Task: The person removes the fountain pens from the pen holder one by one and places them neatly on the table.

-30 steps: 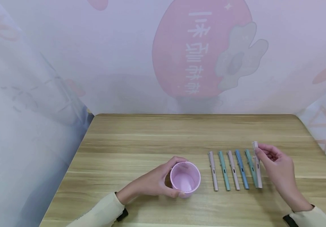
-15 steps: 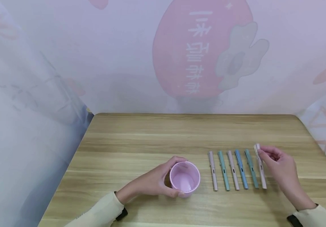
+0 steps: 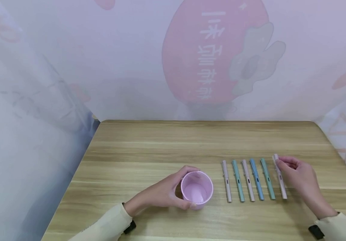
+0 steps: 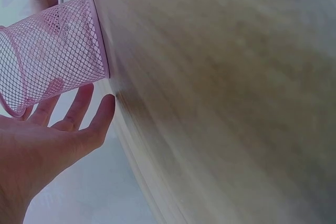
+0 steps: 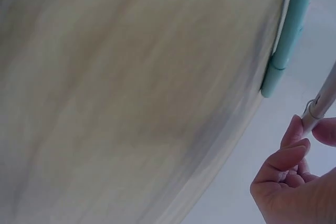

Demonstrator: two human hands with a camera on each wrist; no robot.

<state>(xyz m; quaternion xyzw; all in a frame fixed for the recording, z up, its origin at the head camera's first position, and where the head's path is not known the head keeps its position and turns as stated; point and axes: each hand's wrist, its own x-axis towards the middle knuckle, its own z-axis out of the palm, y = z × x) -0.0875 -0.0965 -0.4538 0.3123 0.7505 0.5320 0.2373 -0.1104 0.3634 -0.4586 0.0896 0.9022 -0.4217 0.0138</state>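
My left hand holds the pink mesh pen holder from its left side, thumb at the near side and fingers round the far side. The holder stands upright, and I see nothing inside. My right hand pinches the cap end of a pale pink pen between thumb and fingers, at the right end of a row of pens. In the right wrist view this pen is apart from the green pen beside it.
Left of the held pen, more pens lie side by side on the wooden table: a green pen, a blue pen, a pink pen, another green pen and a pale pink pen. A printed cloth hangs behind.
My right hand has moved right and slightly nearer with the pale pink pen, away from the green pen it had overlapped. My left hand and the pen holder have stayed in place.
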